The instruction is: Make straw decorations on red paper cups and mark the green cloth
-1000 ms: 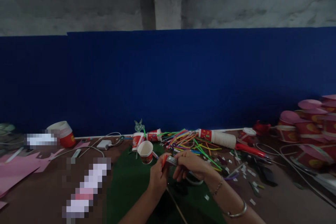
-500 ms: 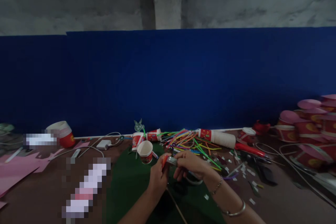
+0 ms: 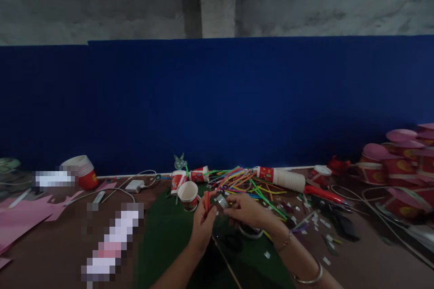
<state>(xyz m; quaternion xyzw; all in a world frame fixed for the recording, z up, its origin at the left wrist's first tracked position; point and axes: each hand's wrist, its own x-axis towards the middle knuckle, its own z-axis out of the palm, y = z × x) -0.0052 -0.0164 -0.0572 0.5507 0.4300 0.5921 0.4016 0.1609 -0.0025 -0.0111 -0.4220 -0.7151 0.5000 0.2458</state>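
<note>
The orange strip (image 3: 207, 202) stands nearly upright, pinched in the left hand (image 3: 202, 230). The clear piece (image 3: 222, 202), close against it a moment ago, now sits apart at 3 o'clock in the right hand's (image 3: 250, 212) pinch, so each can be handled separately. A cup (image 3: 187, 193) lies at 9 o'clock, straws (image 3: 237, 179) at 2.

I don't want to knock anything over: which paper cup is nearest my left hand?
The open-topped paper cup, its pale inside showing, just beyond your left hand; the sideways cup and the cup beneath the eared cutout sit farther back.
</note>
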